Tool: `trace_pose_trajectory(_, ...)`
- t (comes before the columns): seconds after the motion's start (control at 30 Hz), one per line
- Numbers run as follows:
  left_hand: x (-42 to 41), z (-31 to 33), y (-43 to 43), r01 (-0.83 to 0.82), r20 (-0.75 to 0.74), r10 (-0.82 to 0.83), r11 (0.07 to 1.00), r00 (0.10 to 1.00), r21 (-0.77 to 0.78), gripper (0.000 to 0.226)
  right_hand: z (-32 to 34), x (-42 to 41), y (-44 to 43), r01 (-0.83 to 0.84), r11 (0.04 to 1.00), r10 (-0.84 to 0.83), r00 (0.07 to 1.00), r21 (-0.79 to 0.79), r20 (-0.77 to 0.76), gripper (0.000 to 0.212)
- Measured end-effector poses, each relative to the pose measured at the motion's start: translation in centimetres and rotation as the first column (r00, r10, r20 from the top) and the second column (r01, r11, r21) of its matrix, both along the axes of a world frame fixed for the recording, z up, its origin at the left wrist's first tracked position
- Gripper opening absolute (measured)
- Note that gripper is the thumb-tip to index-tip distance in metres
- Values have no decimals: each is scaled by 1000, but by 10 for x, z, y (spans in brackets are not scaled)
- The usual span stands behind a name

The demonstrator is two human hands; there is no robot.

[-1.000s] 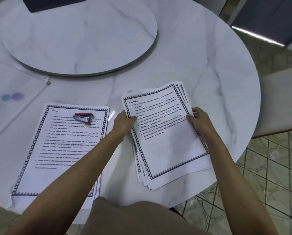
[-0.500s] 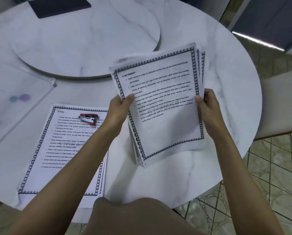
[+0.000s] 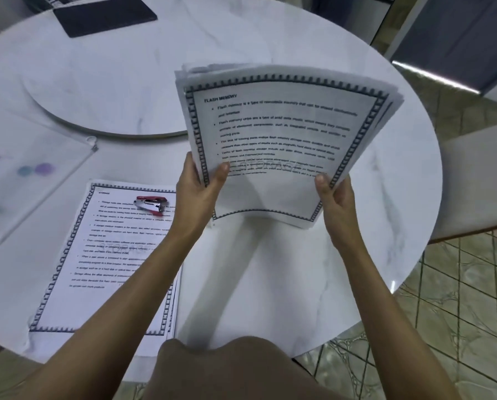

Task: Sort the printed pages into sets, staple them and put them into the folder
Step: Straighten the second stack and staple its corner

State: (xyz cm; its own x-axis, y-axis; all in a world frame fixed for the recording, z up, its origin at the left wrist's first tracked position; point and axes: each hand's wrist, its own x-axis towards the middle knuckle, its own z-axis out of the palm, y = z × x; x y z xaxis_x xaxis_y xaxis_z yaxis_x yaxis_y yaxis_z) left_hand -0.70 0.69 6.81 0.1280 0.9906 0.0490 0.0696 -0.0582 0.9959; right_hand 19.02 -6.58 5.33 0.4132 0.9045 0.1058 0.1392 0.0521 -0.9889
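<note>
I hold a stack of printed pages (image 3: 282, 134) upright above the table, its top sheet headed "FLASH MEMORY" inside a dark patterned border. My left hand (image 3: 197, 194) grips the stack's lower left edge, thumb on the front. My right hand (image 3: 335, 200) grips the lower right edge the same way. A second pile of bordered pages (image 3: 111, 255) lies flat on the table at the left. A small red and silver stapler (image 3: 150, 204) rests on that pile's top. A clear plastic zip folder (image 3: 34, 174) with coloured dots lies further left.
The round white marble table (image 3: 270, 284) has a raised turntable (image 3: 111, 82) at its centre. A dark flat object (image 3: 106, 14) lies at the back. A pale chair seat (image 3: 478, 180) stands to the right over tiled floor. My knee (image 3: 227, 368) shows at the bottom.
Both hands lifted the right-hand stack off the table and tilted it upright toward me. The left pile and stapler stayed put.
</note>
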Motion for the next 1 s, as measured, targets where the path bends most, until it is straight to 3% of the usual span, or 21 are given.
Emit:
trace_pose_trajectory(0.07, 1, -10, -2, 1, -16, -1, 1000, 1000, -17, 37, -4, -1, 0, 10, 1000, -10, 1000, -15, -10, 44)
trace_pose_trajectory(0.23, 7, -15, -7, -30, 35, 31, 999, 999, -19, 24, -4, -4, 4, 21, 999, -19, 998, 25, -57, 25)
trace_pose_trajectory(0.53, 1, -33, -13, -18, -85, 13, 998, 996, -59, 36, -17, -8, -1, 44, 999, -45, 994, -13, -96, 22)
trace_pose_trajectory(0.7, 4, -33, -16, -57, -101, 54, 998, 993, -21, 30, -15, -11, 3, 90, 996, -88, 988, 11, -131, 21)
trace_pose_trajectory(1.0, -4, -47, -15, -43, -139, 29, 994, 990, -103, 26, -32, -14, -2, 57, 996, -68, 985, -72, -156, 19)
